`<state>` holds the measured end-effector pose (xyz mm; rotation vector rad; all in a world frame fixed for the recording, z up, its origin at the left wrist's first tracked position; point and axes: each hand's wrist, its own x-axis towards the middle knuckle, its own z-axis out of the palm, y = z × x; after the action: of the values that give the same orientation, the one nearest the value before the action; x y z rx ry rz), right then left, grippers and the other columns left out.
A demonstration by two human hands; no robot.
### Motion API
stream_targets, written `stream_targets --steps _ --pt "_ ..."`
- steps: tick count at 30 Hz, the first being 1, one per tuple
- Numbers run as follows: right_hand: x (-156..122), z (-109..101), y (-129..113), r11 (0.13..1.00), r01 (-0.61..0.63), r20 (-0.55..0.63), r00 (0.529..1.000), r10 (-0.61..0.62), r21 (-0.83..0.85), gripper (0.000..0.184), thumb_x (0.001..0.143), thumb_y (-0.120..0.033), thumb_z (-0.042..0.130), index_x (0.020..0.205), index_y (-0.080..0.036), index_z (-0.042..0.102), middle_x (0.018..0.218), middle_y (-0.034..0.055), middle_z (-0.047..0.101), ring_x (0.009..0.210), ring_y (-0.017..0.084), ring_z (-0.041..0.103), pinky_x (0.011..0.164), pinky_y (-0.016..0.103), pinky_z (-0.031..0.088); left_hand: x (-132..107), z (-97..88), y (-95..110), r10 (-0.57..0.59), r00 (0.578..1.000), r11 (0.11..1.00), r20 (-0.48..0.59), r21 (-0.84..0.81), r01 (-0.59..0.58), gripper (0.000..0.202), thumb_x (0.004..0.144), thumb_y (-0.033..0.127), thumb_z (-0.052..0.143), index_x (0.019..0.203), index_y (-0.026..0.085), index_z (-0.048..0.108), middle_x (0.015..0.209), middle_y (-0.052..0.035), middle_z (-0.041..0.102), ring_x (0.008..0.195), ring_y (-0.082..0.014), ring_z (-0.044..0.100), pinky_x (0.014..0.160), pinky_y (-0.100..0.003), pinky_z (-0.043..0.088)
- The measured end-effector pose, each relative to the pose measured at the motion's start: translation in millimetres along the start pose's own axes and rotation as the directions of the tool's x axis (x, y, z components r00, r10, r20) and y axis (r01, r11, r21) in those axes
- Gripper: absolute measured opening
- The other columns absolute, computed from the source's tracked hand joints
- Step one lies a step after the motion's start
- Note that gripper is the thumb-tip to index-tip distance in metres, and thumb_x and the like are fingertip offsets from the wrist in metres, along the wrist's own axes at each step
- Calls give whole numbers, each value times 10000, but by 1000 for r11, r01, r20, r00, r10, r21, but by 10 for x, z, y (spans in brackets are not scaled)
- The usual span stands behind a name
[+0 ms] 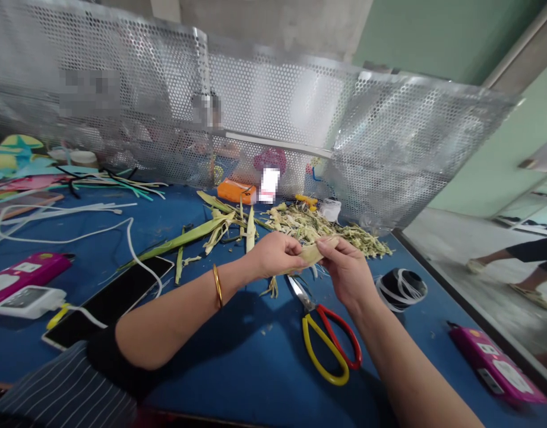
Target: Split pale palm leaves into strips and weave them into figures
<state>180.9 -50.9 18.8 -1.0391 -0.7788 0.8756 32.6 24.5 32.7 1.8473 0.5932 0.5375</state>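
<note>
Between my two hands stretches a pale yellow-green strip of leaf, which looks like corn husk [312, 254]. My left hand [277, 252] pinches its left end, and my right hand [347, 264] grips the other end between thumb and fingers. Below them on the blue table lie scissors [326, 342] with one red and one yellow handle loop, blades pointing up toward my hands. Behind my hands spreads a heap of shredded pale husk pieces [295, 220]. Longer green leaf strips [188, 232] lie left of the heap.
A spool of white cord [401, 288] stands to the right, near a magenta box [496, 365]. On the left are a phone [113, 300], a white charger [30, 301] with cable and another magenta box [32, 273]. A perforated metal screen [273, 95] borders the table's back.
</note>
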Motion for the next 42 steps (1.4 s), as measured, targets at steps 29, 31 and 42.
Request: stream_targets --steps 29,31,42 --pt "-200 -86 153 942 162 -58 981 -186 -294 173 746 -378 732 776 -212 695 620 -12 649 572 147 589 583 278 454 27 265 -96 43 950 953 -311 -273 -132 208 735 312 697 867 152 685 842 -47 717 783 -175 639 761 -293 490" --pt "-227 -53 186 930 166 -15 983 -181 -329 168 763 -381 714 779 -215 699 619 -11 653 579 154 591 590 284 459 52 268 -113 -49 939 933 -341 -351 -79 158 734 284 676 797 141 695 785 -35 714 728 -158 623 711 -271 481" --pt "-146 -169 76 915 224 -89 959 -268 -336 148 698 -332 765 769 -213 713 725 2 682 700 167 586 676 295 472 -9 244 -147 73 997 987 -40 143 -66 182 703 256 653 553 159 615 539 24 558 561 -123 497 510 -219 347"
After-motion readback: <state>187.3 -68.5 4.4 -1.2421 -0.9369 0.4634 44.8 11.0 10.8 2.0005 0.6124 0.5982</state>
